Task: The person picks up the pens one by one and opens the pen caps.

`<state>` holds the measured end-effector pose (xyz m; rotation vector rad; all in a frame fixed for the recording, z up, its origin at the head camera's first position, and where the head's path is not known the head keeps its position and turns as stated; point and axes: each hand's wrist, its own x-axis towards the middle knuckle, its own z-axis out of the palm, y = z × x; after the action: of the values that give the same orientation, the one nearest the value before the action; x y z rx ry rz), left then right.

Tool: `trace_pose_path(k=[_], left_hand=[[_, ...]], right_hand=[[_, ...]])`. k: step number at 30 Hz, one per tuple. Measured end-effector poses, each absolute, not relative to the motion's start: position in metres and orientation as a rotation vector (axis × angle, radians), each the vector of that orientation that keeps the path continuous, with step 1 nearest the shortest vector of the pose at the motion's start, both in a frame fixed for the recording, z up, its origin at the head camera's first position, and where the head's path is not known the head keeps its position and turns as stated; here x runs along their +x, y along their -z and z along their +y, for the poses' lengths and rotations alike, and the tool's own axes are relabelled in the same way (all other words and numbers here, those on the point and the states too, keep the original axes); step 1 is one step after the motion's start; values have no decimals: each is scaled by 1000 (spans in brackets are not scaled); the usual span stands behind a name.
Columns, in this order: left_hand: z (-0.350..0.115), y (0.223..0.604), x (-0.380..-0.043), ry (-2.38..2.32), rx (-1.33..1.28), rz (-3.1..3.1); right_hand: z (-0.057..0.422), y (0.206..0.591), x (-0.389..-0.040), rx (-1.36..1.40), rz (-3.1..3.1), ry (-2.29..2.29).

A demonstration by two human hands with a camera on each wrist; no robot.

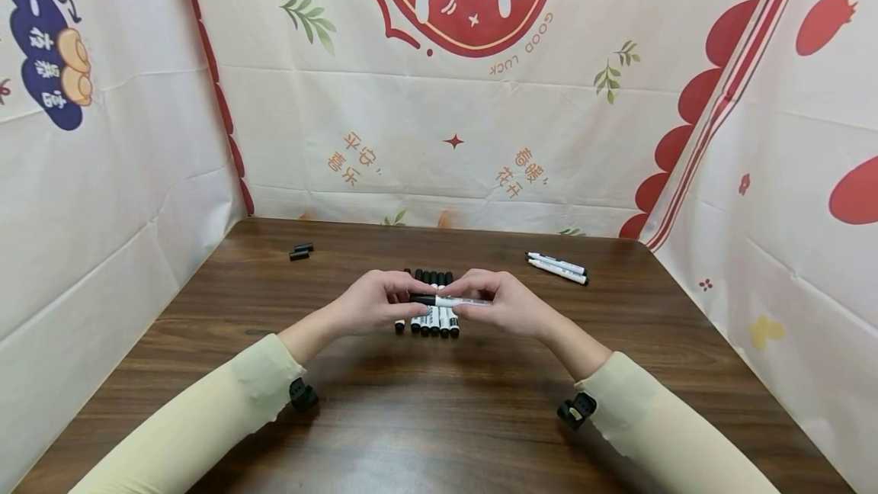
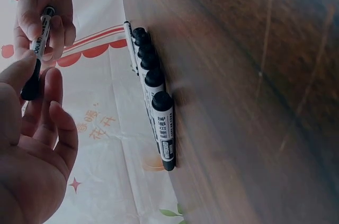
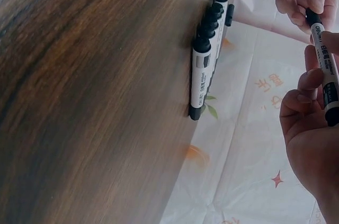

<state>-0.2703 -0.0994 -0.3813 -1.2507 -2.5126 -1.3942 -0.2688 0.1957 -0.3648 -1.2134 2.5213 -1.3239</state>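
A whiteboard marker [image 1: 449, 301] with a white barrel and black cap is held level between both hands above the table. My left hand [image 1: 373, 302] pinches its black cap end between thumb and fingers. On the other side my right hand [image 1: 506, 303] grips the white barrel, with printed lettering visible in the right wrist view. Beneath the hands lies a row of several capped markers [image 1: 434, 321], side by side with their caps toward the back; the leftmost is slightly apart. The hands partly cover this row in the head view.
Two white markers without caps [image 1: 559, 271] lie at the right rear of the wooden table [image 1: 425, 402]. Two loose black caps [image 1: 299, 255] rest at the left rear. Printed cloth [image 1: 446, 105] hangs behind the table and on both sides.
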Motion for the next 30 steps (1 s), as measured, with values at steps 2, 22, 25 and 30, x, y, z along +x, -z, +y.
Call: trace_pose_path(k=[2,22,25,30], left_hand=[[-98,382,-271,1392,-1247,-2482],[-96,385,-271,1381,-1151,-2377],[-94,384,-271,1372,-1153,-2363],[-93,383,-269,1371,-1147,-2323]], right_hand=[[196,365,-268,-1196,2506,1334],[200,367,-267,-940,2524,1530],[199,368,-267,-925,2523,1537],[198,367,-266,-940,2530,1511]])
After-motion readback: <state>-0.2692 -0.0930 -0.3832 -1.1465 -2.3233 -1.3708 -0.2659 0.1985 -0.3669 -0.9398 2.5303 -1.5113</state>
